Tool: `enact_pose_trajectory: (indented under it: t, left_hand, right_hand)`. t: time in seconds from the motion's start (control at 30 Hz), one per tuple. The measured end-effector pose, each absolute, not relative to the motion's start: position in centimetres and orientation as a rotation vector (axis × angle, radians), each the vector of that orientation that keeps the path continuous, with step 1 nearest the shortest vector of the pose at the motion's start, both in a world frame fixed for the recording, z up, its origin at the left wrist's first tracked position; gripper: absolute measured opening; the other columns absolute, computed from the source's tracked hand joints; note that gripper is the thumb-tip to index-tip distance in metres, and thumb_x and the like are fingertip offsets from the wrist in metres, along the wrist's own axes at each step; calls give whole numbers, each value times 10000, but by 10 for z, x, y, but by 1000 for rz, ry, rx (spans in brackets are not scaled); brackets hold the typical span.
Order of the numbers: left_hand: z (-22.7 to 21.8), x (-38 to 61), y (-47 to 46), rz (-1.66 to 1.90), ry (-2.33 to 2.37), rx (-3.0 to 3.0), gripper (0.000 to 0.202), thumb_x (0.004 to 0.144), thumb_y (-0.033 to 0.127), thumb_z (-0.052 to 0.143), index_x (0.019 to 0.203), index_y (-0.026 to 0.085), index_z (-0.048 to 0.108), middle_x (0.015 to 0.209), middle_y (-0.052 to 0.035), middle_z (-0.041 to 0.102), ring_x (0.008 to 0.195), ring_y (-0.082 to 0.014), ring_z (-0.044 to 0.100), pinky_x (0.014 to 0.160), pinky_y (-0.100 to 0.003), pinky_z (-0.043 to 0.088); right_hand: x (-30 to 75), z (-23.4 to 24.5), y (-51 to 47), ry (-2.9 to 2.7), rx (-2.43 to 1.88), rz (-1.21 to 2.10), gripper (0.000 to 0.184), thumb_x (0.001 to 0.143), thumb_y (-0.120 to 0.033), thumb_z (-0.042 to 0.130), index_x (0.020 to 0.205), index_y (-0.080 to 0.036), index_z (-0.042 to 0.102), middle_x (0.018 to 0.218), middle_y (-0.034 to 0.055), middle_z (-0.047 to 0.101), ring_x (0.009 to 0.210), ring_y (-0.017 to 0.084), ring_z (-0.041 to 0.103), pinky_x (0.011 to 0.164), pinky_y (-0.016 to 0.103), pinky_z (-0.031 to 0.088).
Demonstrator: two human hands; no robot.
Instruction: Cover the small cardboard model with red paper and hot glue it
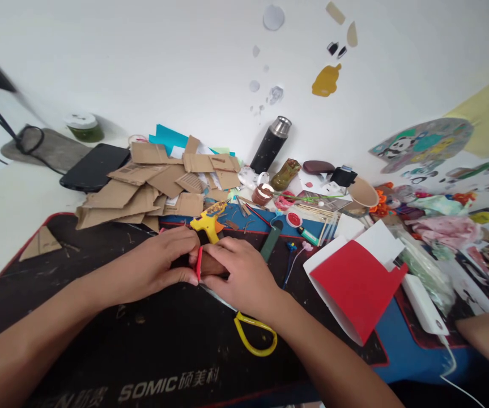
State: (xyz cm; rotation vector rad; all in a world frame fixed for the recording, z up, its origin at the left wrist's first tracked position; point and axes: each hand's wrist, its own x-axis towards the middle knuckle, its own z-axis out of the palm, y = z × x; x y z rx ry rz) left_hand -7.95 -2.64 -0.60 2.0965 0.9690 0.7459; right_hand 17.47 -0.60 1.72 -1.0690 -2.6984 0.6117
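Observation:
My left hand (159, 263) and my right hand (239, 275) meet over the black desk mat (100, 340). Together they pinch a small brown piece with a thin red strip (199, 263) standing between the fingertips. Both hands have their fingers curled and pressed on that piece. A yellow glue gun (208, 222) lies just beyond the hands. Yellow-handled scissors (255, 334) lie under my right wrist, their blades hidden by the hand.
A heap of cardboard scraps (159, 184) lies behind. Red and white folded card (354, 283) sits at right. A black flask (269, 144), a black phone (95, 166), paper cup (363, 195) and craft clutter crowd the back right. Another person's arm (488, 337) shows at far right.

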Motion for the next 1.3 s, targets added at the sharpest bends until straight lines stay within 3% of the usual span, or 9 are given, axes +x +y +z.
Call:
enact_pose_trajectory:
  t: [0.3,0.57,0.9,1.13,1.3]
  left_hand:
    - [-3,-79,-27,737,991,2153,398,1129,638,644,989,272,715,1026,-57,758,981,-283,692,900,-400,533]
    - [-2,-79,-26,691,983,2031,396,1088,631,722,934,270,671,968,-32,717,943,-262,651,826,-342,531]
    - [-7,-83,-29,702,1001,2037,411,1048,675,759,997,270,710,1080,-53,736,1012,-273,669,879,-357,562]
    - [-2,-85,-28,684,1017,2017,491,964,746,820,964,265,718,1059,-52,736,976,-274,672,851,-358,569]
    - [1,-91,-28,720,948,1963,448,1054,710,729,1012,264,757,1065,-54,750,959,-249,693,840,-328,564]
  right_hand:
    - [175,17,-8,-2714,-1053,608,393,1063,-376,819,1409,-196,768,1213,119,779,1145,305,734,1093,474,579]
    - [176,17,-9,-2741,-1033,606,392,1065,-385,826,1405,-201,760,1234,122,778,1174,311,736,1111,489,576]
    - [177,13,-13,-2750,-1024,581,478,1078,-420,820,1487,-199,710,1338,153,778,1262,347,732,1142,542,572]
    - [177,14,-14,-2759,-1018,560,511,1091,-440,809,1520,-189,691,1354,164,780,1273,353,741,1155,549,575]
    - [178,15,-14,-2713,-1028,560,552,1089,-491,815,1519,-164,707,1364,179,783,1280,369,747,1148,562,590]
